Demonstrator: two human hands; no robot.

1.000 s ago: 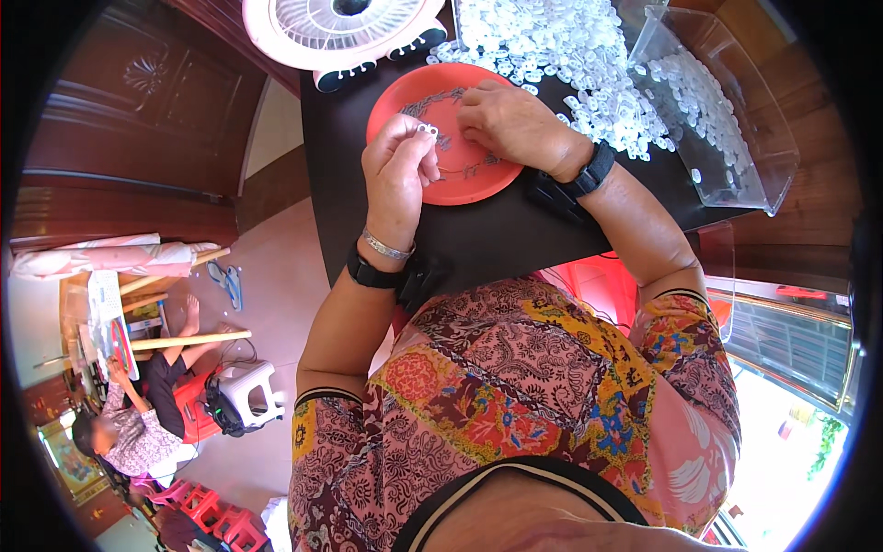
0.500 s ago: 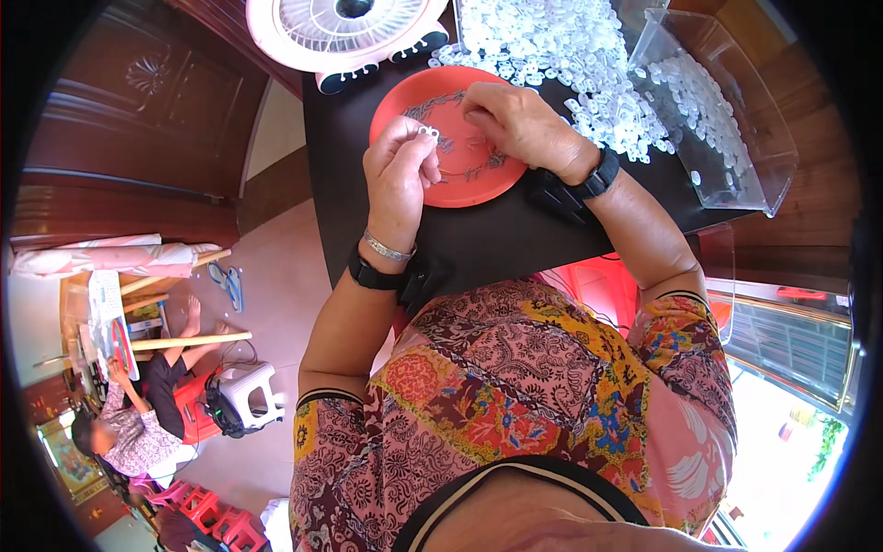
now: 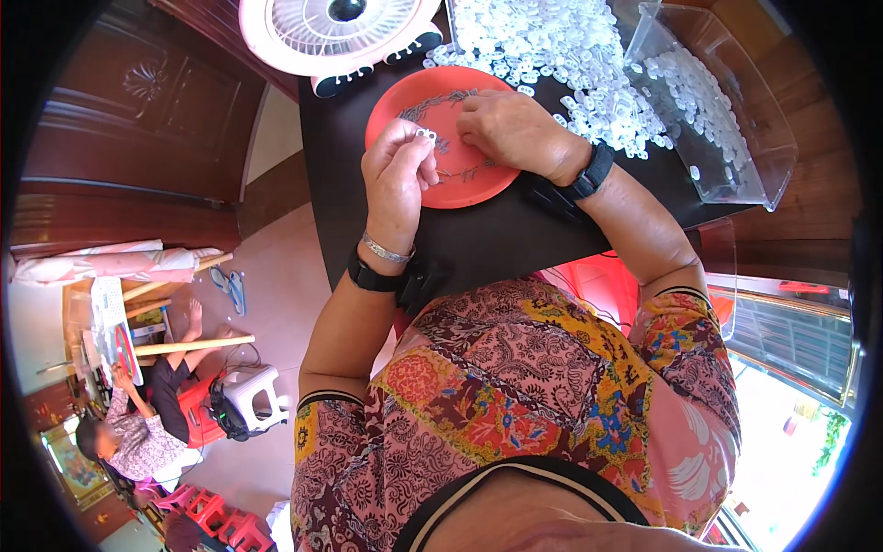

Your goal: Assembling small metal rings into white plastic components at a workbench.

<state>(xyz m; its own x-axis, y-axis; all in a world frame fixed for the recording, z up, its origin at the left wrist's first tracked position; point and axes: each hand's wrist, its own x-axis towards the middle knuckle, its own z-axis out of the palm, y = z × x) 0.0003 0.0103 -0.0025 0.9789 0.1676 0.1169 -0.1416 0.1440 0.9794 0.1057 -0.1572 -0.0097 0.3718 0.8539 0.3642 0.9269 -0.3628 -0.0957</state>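
My left hand (image 3: 394,170) pinches a small white plastic piece with round holes (image 3: 426,135) between thumb and forefinger, over the left part of a red round dish (image 3: 460,193). Thin grey metal pins (image 3: 414,113) lie scattered in the dish, most of them along its far side. My right hand (image 3: 520,129) reaches into the dish from the right with its fingers bent together and pointing down at the bottom. Its fingertips are partly hidden, so whether a pin is between them does not show. Both wrists wear black bands.
A large heap of small clear-white plastic pieces (image 3: 552,46) covers the table's far right. Beside it, a clear plastic bin (image 3: 768,189) lies tipped with more pieces inside. A pink fan (image 3: 267,60) stands at the far left of the black table (image 3: 359,221). Another person (image 3: 147,446) sits at the left.
My right hand has lowered slightly and moved a little left in the dish, its fingers drawn closer together. My left hand stays nearly still with the white piece.
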